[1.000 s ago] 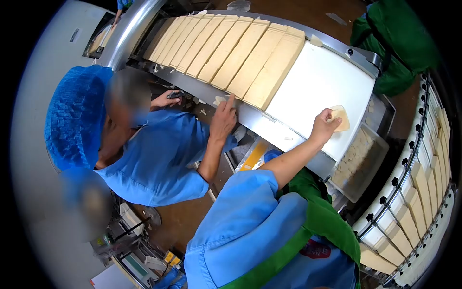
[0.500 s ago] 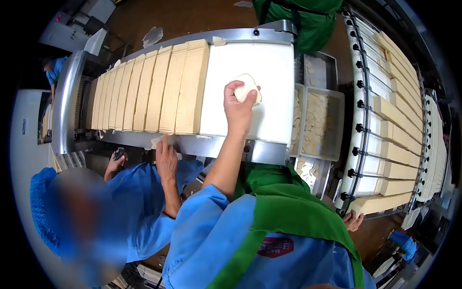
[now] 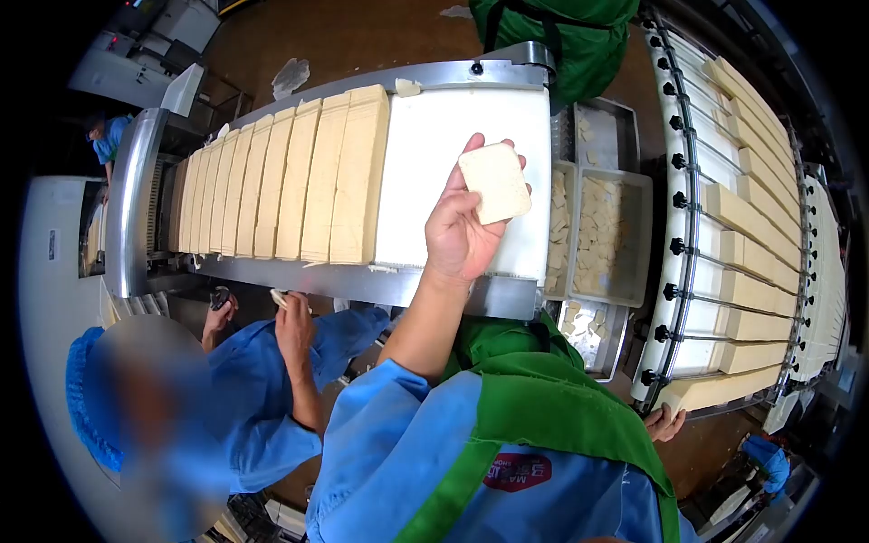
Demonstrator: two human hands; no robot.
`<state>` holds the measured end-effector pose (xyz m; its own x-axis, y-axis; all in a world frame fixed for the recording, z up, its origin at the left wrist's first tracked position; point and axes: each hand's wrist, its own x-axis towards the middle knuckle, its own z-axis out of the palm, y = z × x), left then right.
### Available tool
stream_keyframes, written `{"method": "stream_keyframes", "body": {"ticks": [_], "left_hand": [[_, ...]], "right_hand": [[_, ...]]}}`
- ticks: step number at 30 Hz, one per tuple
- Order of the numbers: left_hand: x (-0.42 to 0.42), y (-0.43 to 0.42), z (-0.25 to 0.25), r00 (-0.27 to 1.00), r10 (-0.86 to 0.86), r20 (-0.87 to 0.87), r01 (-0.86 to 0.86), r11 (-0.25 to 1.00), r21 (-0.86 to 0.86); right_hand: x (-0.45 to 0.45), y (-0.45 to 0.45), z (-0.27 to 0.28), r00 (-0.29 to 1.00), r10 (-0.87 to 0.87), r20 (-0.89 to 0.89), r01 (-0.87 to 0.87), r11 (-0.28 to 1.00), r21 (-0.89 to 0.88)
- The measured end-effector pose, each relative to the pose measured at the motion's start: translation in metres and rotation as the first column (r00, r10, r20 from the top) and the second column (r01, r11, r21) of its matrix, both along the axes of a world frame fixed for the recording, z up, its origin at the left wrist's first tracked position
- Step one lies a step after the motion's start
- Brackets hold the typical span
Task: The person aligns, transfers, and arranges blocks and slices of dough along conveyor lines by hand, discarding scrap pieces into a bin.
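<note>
In my left hand [image 3: 466,231] is a square slice of bread [image 3: 495,184] with rounded corners, its flat face toward me, pinched between thumb and fingers. It is above the white belt [image 3: 425,172] of the middle conveyor. Left of it, long pale rows of bread [image 3: 353,172] lie side by side on that belt. At the lower right, my right hand [image 3: 665,423] has its fingers curled against the near end of a long row of bread [image 3: 724,387] on the right conveyor; part of this hand is hidden.
A co-worker in blue [image 3: 262,389] stands at my left, with a pale piece in one hand and a dark object in the other. Bins of bread scraps [image 3: 648,235] sit between the conveyors. Black-knobbed rods [image 3: 685,181] cross the right conveyor. A green-covered bulk [image 3: 588,45] stands beyond.
My left hand has turned over, so the bread slice now faces me fully, slightly further right. My right hand stays at the row's end. The co-worker's hand has drawn back from the conveyor edge.
</note>
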<state>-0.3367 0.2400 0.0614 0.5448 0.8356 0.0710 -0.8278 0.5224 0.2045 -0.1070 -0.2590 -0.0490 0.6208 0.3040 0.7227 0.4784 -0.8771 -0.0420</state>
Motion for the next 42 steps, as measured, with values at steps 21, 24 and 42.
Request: {"method": "stream_keyframes", "body": {"ticks": [21,24,42], "left_hand": [[0.042,-0.059,-0.139,-0.234,0.654,-0.719,0.754,0.589,0.291],[0.039,-0.069,-0.154,-0.195,0.740,-0.644,0.769,0.523,0.368],[0.027,-0.067,-0.153,-0.051,0.897,-0.438,0.781,0.310,0.542]], "right_hand": [[0.043,-0.040,-0.038,0.933,0.141,-0.330,-0.053,0.963,0.263],[0.092,-0.077,-0.037,0.841,0.123,-0.527,-0.187,0.980,-0.069],[0.060,0.018,0.004,0.795,-0.272,-0.543,0.056,0.923,-0.380]]}}
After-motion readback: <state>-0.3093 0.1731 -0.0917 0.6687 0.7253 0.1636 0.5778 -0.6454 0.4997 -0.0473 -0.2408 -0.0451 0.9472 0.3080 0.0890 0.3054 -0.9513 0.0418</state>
